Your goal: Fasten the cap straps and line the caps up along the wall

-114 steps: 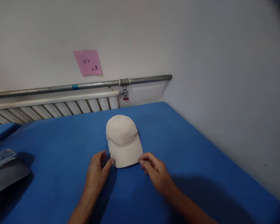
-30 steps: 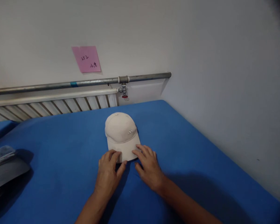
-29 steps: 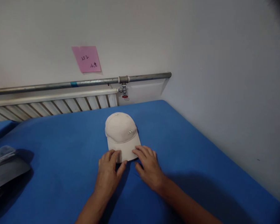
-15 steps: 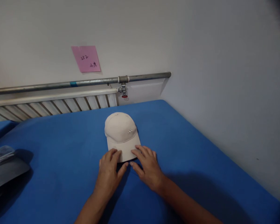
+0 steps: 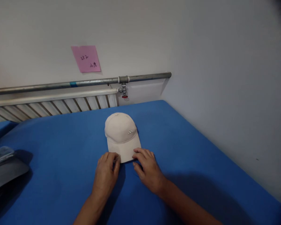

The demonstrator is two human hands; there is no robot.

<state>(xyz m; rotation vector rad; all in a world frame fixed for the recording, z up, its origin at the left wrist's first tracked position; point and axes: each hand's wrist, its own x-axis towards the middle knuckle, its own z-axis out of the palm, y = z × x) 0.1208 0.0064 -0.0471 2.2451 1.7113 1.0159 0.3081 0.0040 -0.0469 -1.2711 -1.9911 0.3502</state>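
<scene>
A pale cap (image 5: 120,129) with a small logo lies on the blue surface, its brim toward me. At the brim's left front corner, my left hand (image 5: 106,172) has its thumb and fingers closed on the edge. My right hand (image 5: 147,167) is at the right front corner of the brim, its fingertips over the edge and its thumb a little below, with a gap between them. The underside of the brim is hidden.
On the left of the blue surface (image 5: 61,156) lies a dark grey cap (image 5: 10,172) with clear plastic on it. Behind are a radiator (image 5: 79,104), a pipe with a red valve (image 5: 125,96) and a pink note (image 5: 86,59). A wall stands at the right.
My left thumb has drawn in toward its fingers at the brim's corner. My right hand's thumb has moved up closer to its fingers. The cap lies where it was.
</scene>
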